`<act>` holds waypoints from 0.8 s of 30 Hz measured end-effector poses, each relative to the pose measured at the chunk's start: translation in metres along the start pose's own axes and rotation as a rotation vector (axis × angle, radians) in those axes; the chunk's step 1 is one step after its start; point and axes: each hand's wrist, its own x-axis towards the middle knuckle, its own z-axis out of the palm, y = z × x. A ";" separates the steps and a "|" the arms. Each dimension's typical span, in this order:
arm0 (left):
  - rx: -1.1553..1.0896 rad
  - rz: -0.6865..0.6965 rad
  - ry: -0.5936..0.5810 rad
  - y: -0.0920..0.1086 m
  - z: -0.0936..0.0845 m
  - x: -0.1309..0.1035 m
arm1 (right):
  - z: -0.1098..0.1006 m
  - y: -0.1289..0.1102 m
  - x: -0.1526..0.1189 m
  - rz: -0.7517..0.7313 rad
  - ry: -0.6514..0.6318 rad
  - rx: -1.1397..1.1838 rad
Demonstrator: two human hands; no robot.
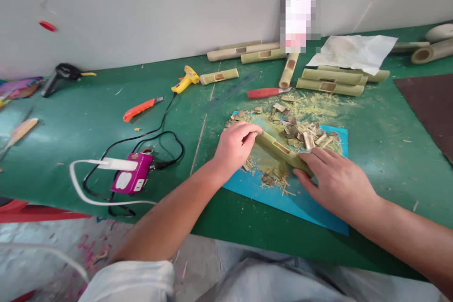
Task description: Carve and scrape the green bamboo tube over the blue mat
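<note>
A bamboo tube (271, 143) with a rectangular slot cut in its top lies slantwise between my hands, over a blue sheet (255, 200). My left hand (236, 145) pinches its far left end, thumb and fingers pressed together. Around its near right end my right hand (332, 177) is wrapped, covering that end. Bamboo chips (293, 130) and pale shavings (279, 183) are scattered over the sheet about the tube. Just beyond the chips rests a red-handled carving knife (267, 93).
More slotted bamboo tubes (329, 86) lie along the wall, some beneath white paper (354, 52). To the left are a yellow glue gun (186, 79), an orange box cutter (141, 109), and a purple power adapter (132, 173) with trailing cables. A dark board (428, 104) lies at right.
</note>
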 end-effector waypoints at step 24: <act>0.187 0.249 -0.085 -0.006 0.003 -0.003 | 0.000 -0.002 -0.001 0.008 -0.011 -0.002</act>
